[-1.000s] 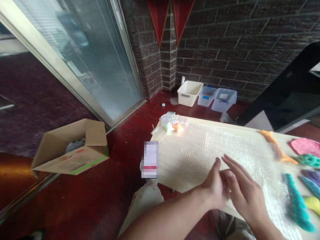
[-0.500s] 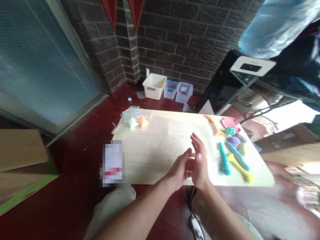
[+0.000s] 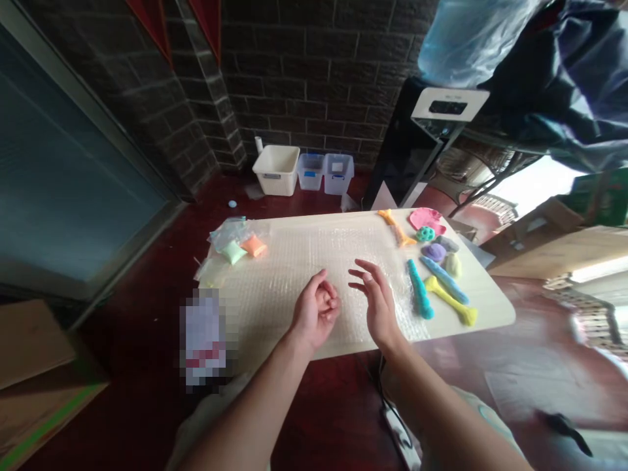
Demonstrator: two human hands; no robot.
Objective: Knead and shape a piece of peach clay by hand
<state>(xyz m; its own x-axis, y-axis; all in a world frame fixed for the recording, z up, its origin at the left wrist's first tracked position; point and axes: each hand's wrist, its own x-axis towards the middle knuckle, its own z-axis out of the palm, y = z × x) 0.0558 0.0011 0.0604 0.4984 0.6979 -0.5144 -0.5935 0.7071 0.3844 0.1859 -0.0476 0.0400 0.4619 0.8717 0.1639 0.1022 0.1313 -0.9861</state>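
Above the bubble wrap [image 3: 294,281] on the pale table [image 3: 490,307], both hands are raised and apart. My left hand [image 3: 314,314] has its palm turned inward, its fingers loosely bent and its thumb up, with nothing visible in it. To its right, my right hand [image 3: 377,301] holds nothing, fingers spread and pointing left. The teal clay-like stick [image 3: 419,291] lies nearest to that hand. Beyond it are a blue stick [image 3: 444,278], a yellow bone-shaped piece [image 3: 451,301], and an orange bone-shaped piece [image 3: 396,227].
Purple [image 3: 434,252] and teal [image 3: 424,233] lumps lie near a pink piece [image 3: 426,219]. Green [image 3: 232,252] and orange [image 3: 254,246] packets sit at the far left. Bins [image 3: 277,170] stand by the wall; a power strip [image 3: 403,435] is on the floor.
My hands were close together, overlapping in view; now a gap separates them, the left having moved left. The camera view has turned right, so the table contents appear shifted left.
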